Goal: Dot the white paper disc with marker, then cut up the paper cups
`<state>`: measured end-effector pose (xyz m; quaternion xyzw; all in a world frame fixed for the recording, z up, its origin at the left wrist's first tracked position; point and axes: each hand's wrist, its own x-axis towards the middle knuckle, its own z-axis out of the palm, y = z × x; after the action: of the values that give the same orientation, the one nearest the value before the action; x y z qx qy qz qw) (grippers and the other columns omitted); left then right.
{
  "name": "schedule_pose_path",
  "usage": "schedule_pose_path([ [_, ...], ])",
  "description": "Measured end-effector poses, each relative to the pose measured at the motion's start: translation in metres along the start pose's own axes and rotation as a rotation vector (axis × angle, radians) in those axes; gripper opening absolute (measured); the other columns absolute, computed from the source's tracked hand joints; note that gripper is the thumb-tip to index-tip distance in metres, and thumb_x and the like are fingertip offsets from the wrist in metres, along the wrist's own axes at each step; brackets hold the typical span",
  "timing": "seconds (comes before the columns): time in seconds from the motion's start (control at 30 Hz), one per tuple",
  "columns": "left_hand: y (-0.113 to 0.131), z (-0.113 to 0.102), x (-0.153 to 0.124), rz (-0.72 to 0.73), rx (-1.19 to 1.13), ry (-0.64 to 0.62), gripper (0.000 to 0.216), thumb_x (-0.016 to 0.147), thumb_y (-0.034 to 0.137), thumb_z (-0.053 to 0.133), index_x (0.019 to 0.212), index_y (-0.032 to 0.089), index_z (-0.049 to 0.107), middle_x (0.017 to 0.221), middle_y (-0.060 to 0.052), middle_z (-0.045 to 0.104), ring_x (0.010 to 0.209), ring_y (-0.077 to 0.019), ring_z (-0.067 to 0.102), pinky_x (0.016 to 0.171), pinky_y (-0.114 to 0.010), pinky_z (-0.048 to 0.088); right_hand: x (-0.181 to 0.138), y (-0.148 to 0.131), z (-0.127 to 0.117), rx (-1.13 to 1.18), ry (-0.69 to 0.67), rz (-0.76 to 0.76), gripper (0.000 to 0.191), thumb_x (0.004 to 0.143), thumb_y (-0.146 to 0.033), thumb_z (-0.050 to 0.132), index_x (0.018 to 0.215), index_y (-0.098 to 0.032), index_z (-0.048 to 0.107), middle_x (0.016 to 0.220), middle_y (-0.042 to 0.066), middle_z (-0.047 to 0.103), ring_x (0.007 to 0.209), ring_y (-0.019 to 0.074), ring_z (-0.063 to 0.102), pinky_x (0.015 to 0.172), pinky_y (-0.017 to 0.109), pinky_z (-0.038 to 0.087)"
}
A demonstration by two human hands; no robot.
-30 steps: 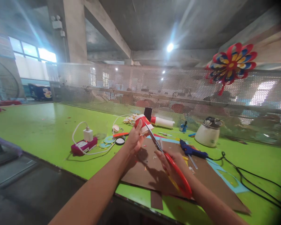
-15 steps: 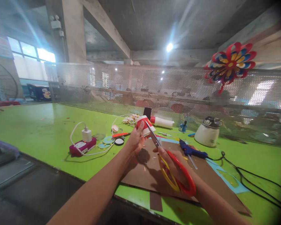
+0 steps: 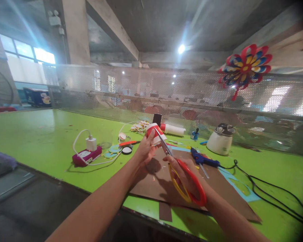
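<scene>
My left hand (image 3: 144, 151) is wrapped round a red and white paper cup (image 3: 154, 132), held up above a brown card sheet (image 3: 164, 181). My right hand (image 3: 181, 173) grips scissors (image 3: 184, 178) with red and yellow handles. The scissor blades (image 3: 163, 144) point up to the cup's rim and touch it. Both forearms reach in from the bottom of the view.
On the green table (image 3: 40, 137) lie a blue glue gun (image 3: 204, 161) with a black cord (image 3: 262, 185), a white pot (image 3: 219, 141), a pink power strip with a white charger (image 3: 87, 154), paper circles (image 3: 116, 149), and a stack of cups (image 3: 173, 129). A mesh fence (image 3: 166, 97) with a paper flower (image 3: 244, 67) stands behind.
The scissor handles have spread apart, so the blades stand open at the cup's rim. The left hand keeps the cup in much the same place. The view has shifted slightly.
</scene>
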<state>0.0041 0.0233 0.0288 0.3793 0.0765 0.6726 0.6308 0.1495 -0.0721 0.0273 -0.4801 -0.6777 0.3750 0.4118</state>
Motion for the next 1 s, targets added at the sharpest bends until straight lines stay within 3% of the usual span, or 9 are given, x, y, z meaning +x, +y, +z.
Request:
schedule_pose_path([
  [0.23,0.002,0.004,-0.002,0.013,0.005,0.009,0.048,0.077,0.048,0.075,0.114,0.019,0.063,0.089,-0.004,0.072,0.074,-0.0163,0.067,0.077,-0.033,0.055,0.003,0.01,0.0,-0.023,0.009,-0.072,0.053,0.085,-0.069,0.049,0.069,-0.019,0.052,0.06,-0.003,0.046,0.052,0.01,0.042,0.049,0.024,0.035],
  [0.57,0.003,0.006,-0.004,0.013,0.034,0.009,0.044,0.078,0.046,0.075,0.111,0.02,0.064,0.088,-0.004,0.071,0.071,-0.0149,0.065,0.072,-0.032,0.055,-0.002,0.003,-0.003,-0.047,0.025,-0.053,0.054,0.088,-0.066,0.047,0.062,-0.019,0.051,0.057,-0.003,0.046,0.053,0.0104,0.043,0.051,0.024,0.036],
  [0.73,0.003,0.004,-0.005,-0.033,0.056,-0.021,0.047,0.079,0.051,0.072,0.111,0.018,0.064,0.089,-0.007,0.073,0.072,-0.0164,0.066,0.076,-0.034,0.056,-0.003,0.0,-0.003,-0.086,0.028,-0.063,0.056,0.087,-0.069,0.045,0.065,-0.018,0.055,0.054,-0.003,0.044,0.049,0.0102,0.042,0.049,0.024,0.036],
  [1.0,0.01,-0.006,-0.001,-0.192,-0.008,0.091,0.05,0.082,0.057,0.063,0.11,0.015,0.066,0.092,-0.011,0.074,0.079,-0.0236,0.07,0.077,-0.04,0.057,-0.006,0.003,-0.003,-0.154,0.018,-0.04,0.056,0.086,-0.071,0.044,0.061,-0.02,0.046,0.052,-0.003,0.042,0.048,0.0097,0.039,0.047,0.024,0.033],
])
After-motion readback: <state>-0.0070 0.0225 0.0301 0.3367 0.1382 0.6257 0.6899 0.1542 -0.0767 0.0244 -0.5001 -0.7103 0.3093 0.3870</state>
